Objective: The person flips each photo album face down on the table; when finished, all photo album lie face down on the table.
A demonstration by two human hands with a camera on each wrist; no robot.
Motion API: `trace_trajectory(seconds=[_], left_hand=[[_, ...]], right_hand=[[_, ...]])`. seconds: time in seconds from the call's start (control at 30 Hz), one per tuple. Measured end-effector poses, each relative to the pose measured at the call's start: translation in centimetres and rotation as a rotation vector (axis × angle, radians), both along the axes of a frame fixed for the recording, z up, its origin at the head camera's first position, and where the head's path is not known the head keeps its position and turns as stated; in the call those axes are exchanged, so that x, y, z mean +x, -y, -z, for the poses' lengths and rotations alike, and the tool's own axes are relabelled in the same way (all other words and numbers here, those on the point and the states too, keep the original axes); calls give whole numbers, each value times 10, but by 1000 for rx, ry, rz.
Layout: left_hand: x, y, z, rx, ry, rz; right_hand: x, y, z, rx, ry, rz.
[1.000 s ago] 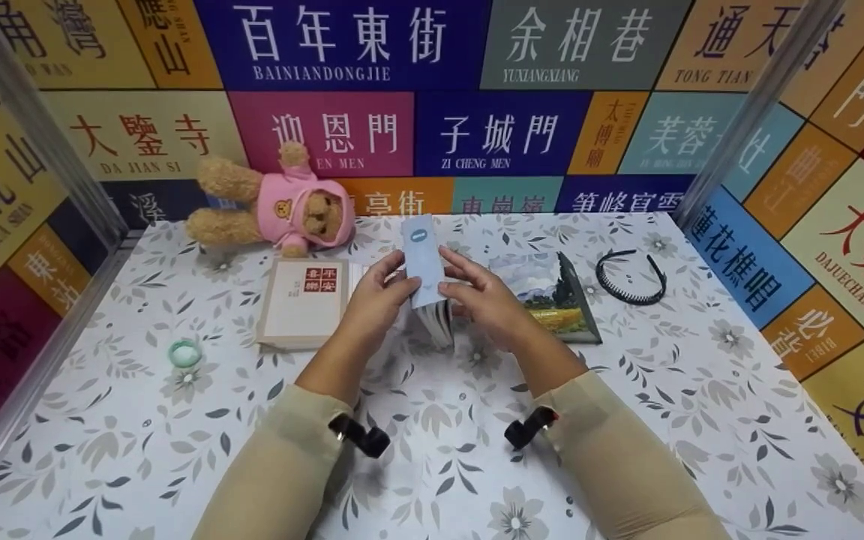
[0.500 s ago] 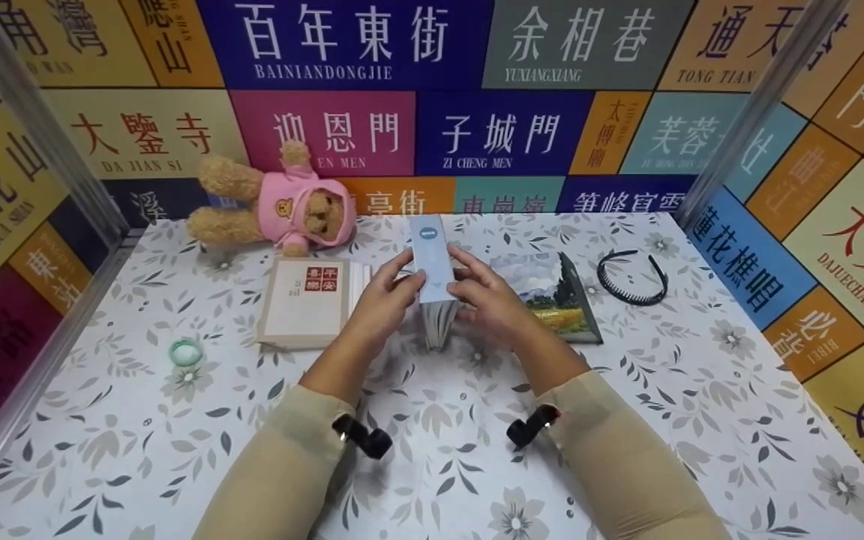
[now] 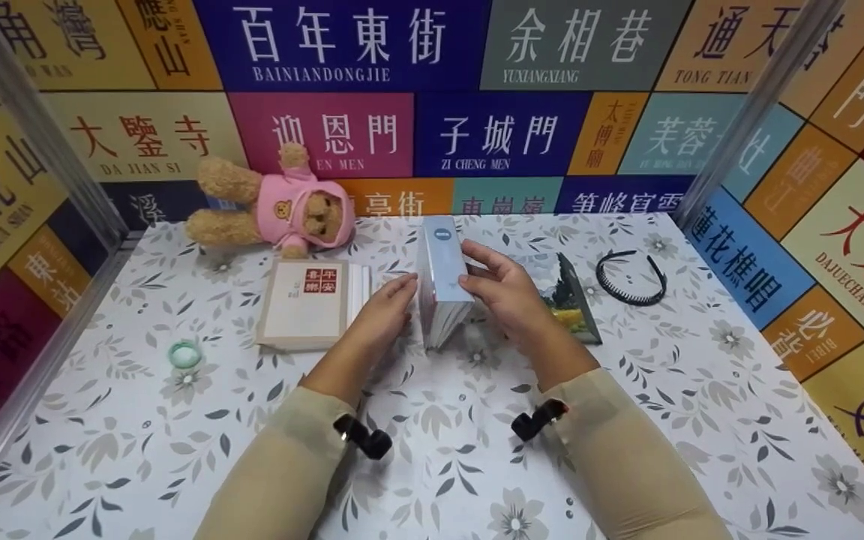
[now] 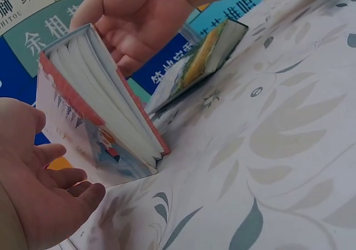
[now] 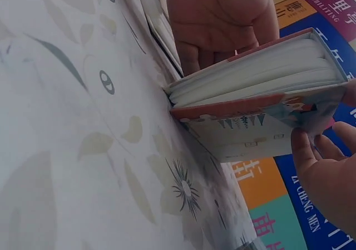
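Note:
A hardcover book [image 3: 445, 262] with a pale blue spine stands on the table, spine upward, leaning right in the head view. Its covers, red along their edges, are slightly apart and its page block [image 4: 105, 94] shows. My right hand [image 3: 511, 296] rests fingertips on the right cover, the thumb near the spine. In the right wrist view, bent fingers [image 5: 303, 150] touch that cover. My left hand [image 3: 379, 315] is just left of the book, apart from it. Its relaxed fingers [image 4: 67, 175] hold nothing.
A cream book [image 3: 304, 304] lies left, a landscape-covered book [image 3: 574, 307] right, partly behind my hand. Farther right is a black headband [image 3: 631, 296]. A green ring-shaped item [image 3: 184, 353] lies left. A teddy bear [image 3: 289, 202] in pink lies against the lettered back wall.
The book's spine has shifted right and the book now leans that way. My left hand has come off the book. My right hand has moved slightly right with it.

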State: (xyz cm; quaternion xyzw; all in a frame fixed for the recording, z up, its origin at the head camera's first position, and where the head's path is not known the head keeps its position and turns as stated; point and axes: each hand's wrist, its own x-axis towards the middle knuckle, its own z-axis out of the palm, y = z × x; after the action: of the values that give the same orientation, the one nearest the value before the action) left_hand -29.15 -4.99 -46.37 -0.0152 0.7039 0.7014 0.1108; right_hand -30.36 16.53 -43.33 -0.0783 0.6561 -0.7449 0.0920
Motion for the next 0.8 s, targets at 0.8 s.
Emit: trace_trajectory(seconds=[0.8], left_hand=[[-5,12,3,-88,13,-179]], right_hand=[[-21,-16,13,162,232,141]])
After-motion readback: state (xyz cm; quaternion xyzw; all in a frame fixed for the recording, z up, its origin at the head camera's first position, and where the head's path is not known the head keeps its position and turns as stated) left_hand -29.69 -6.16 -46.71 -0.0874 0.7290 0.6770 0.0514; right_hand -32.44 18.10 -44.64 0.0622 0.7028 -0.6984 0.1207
